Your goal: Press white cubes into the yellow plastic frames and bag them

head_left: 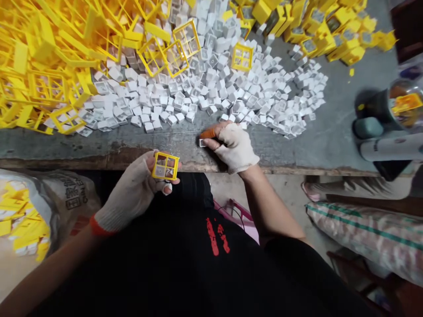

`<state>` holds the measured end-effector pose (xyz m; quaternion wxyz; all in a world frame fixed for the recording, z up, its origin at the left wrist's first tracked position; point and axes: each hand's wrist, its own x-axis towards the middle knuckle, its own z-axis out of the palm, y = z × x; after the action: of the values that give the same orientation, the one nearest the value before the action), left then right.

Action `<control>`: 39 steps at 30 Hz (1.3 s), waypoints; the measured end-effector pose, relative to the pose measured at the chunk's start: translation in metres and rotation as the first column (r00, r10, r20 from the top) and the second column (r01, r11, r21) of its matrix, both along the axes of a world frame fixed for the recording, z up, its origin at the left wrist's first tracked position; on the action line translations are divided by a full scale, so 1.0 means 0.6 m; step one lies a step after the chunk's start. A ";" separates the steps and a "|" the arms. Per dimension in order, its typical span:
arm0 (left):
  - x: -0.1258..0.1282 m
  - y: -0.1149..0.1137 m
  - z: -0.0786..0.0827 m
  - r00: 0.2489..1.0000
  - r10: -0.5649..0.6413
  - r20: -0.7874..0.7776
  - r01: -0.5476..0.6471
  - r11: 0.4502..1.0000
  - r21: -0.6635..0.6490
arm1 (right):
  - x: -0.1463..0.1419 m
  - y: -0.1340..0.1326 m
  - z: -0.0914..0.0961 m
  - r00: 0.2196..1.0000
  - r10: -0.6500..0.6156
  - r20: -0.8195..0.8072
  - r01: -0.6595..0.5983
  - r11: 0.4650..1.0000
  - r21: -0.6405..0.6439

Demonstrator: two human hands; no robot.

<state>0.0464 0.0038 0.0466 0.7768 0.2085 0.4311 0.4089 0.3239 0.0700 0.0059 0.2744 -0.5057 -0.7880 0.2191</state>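
Observation:
My left hand [139, 185], in a pale knit glove with bare fingertips, holds a small yellow plastic frame [166, 166] at the table's near edge. Crossbars divide this frame into windows, and a pale piece seems to sit in its lower left one; fingers show through others. On the tabletop, my right hand [231, 145], gloved likewise with an orange cover on one finger, pinches a small white plastic cap [202, 142] between thumb and finger. Just beyond it spreads a heap of loose white caps [211, 88]. A similar yellow frame [242, 57] lies on that heap.
Yellow frames [42, 66] are piled at the left, and yellow block-like pieces [330, 31] at the back right. A dark cup [376, 108] and a white cylinder [390, 149] are at the right. Sacks [366, 233] lie below; another person's leg [357, 188] shows nearby.

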 end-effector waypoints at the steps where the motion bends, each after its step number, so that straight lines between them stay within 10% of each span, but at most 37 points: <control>1: -0.001 0.001 0.000 1.000 -0.011 0.002 0.011 1.000 -0.001 | -0.001 0.001 0.000 1.000 -0.002 -0.006 0.002 1.000 -0.004; 7: -0.003 0.003 0.005 1.000 -0.009 -0.004 0.009 1.000 -0.014 | 0.009 -0.020 -0.009 0.993 -0.115 -0.008 0.115 0.991 0.064; 23: -0.015 -0.044 -0.026 0.984 0.119 0.135 -0.117 0.993 -0.026 | -0.126 -0.106 0.040 0.985 0.157 0.069 -0.170 0.950 0.262; 31: -0.027 -0.049 -0.028 0.980 0.168 0.102 -0.172 0.985 0.031 | -0.067 0.012 0.045 0.941 -0.277 0.192 0.255 0.958 0.132; 39: -0.029 -0.052 -0.022 0.969 0.238 0.073 -0.238 0.971 -0.011 | -0.092 0.039 0.027 0.883 -0.274 0.381 0.256 0.962 0.097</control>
<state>0.0292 -0.0272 0.0331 0.7379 0.1392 0.4242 0.5061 0.2687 0.0932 0.0222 0.1500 -0.6358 -0.7550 0.0568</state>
